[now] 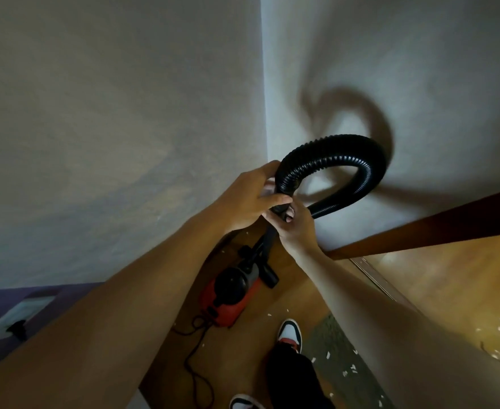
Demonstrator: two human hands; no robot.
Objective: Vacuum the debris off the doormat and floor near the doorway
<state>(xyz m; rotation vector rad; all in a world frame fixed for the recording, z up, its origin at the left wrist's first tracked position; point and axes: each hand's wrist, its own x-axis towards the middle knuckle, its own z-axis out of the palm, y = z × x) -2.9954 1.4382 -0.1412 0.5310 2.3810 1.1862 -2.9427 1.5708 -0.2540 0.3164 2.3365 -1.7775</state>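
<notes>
1. Key relation: doormat [331,346] and debris [346,373] lie low and to the right, well below both hands. The right hand [297,228] is on the nearer side.
2. Hose [331,149] is raised in front of the wall corner [265,113]. It arcs up from the hands, over to the right, then back down behind the right hand, so it makes a loop with no straight run.
3. Left hand [248,199]: fingers wrapped round the hose near one end, thumb across it.
4. Right hand: fingers curled round a smooth dark piece just under the left hand, the two hands touching. Cannot tell if that piece is a cuff or a nozzle.
5. Vacuum [231,302] sits on the floor [301,290] directly below the hands. A straight black tube [262,243] runs from it up toward them; the joint is hidden.
6. Materials: ribbed flexible black plastic hose, red and black hard-shell vacuum body, thin black cord [195,349] trailing loose, glossy wood floor, coarse greyish mat, small white paper-like scraps.
7. Judgement: the working end has to come down and right to reach the scraps.
</notes>
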